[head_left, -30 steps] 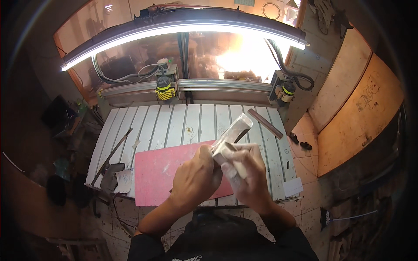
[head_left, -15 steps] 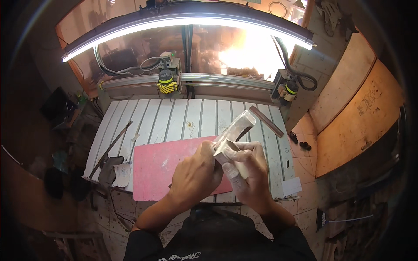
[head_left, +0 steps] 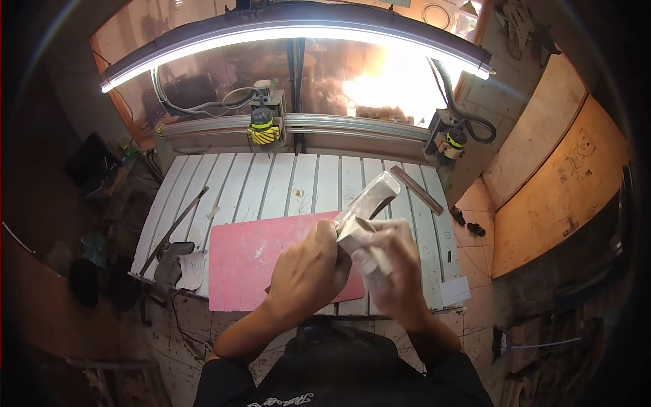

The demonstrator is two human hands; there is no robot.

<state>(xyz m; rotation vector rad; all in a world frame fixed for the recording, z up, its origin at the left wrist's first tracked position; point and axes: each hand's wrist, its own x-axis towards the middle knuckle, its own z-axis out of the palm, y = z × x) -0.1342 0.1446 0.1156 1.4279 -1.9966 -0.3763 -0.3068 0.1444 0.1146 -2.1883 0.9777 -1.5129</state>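
Note:
My left hand (head_left: 303, 271) grips a long, dusty pale piece (head_left: 371, 190) with a dark curved edge, angled up toward the back right above the pink board (head_left: 244, 258). My right hand (head_left: 393, 275), whitened with dust and blurred, is closed on a folded beige pad or sheet (head_left: 354, 232), pressed against that piece close to my left fingers. The lower end of the long piece is hidden by my hands.
A white slatted table (head_left: 190, 203) carries a dark bar (head_left: 417, 191), a thin rod (head_left: 182, 224), a grey tool (head_left: 168, 268) and papers (head_left: 455, 290). Behind are a rail with two machine heads (head_left: 263, 121) and a lamp (head_left: 298, 30). Wooden panels (head_left: 542, 217) stand right.
The view has shifted slightly, so the table sits higher in the picture. My right hand has moved a little on the held piece and is now more blurred.

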